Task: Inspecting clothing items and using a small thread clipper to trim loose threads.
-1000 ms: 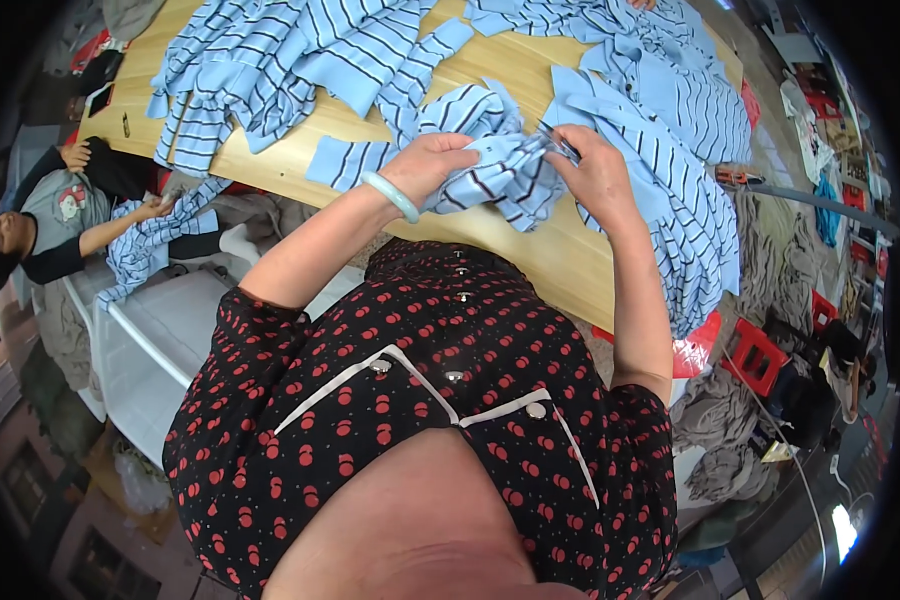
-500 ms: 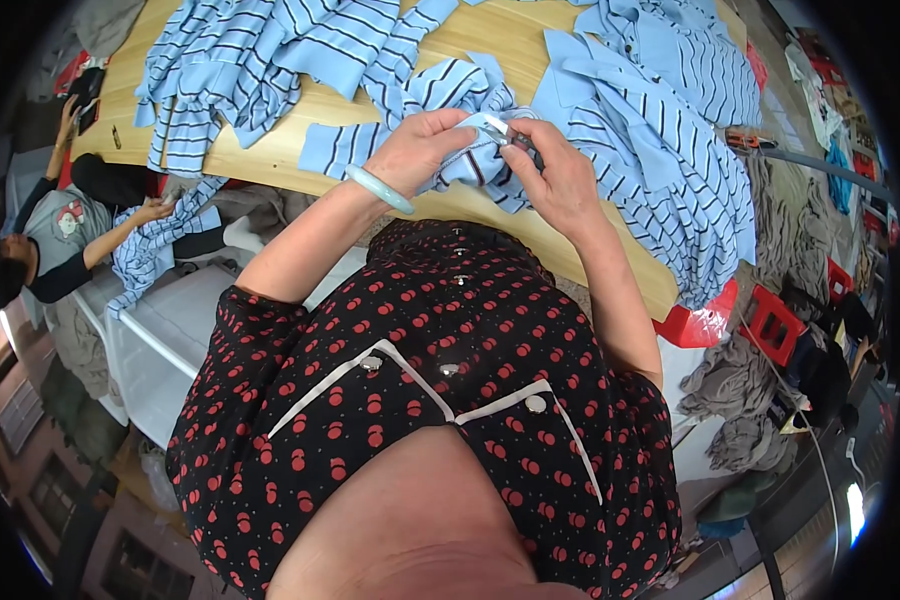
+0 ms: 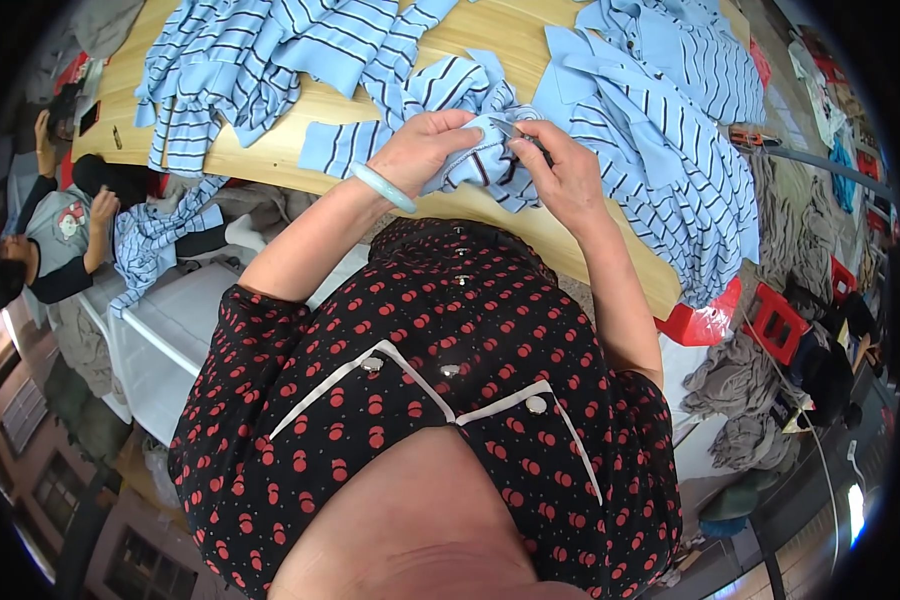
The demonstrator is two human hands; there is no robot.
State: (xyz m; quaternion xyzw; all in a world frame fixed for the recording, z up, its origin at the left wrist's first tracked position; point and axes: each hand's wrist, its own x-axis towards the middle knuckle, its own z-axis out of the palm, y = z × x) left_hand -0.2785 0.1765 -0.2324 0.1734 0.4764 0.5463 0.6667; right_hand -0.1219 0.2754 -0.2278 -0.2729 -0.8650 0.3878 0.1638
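Holding the striped garment piece point(image 3: 470, 150) bunched between both hands, just above the table's point(image 3: 270, 160) near edge: your left hand point(image 3: 425, 150) clamps it, your right hand point(image 3: 560, 170) pinches a small metal tool point(image 3: 515, 128) (probably snips), tip pointing left.

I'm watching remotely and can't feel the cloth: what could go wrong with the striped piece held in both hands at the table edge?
1. The right hand seems to hold a small metal tool close to the left hand; it could nick fingers or the striped piece.
2. The piece hangs over the table edge, so a loose grip may drop it.
3. The pile on the right overhangs and might slide off.
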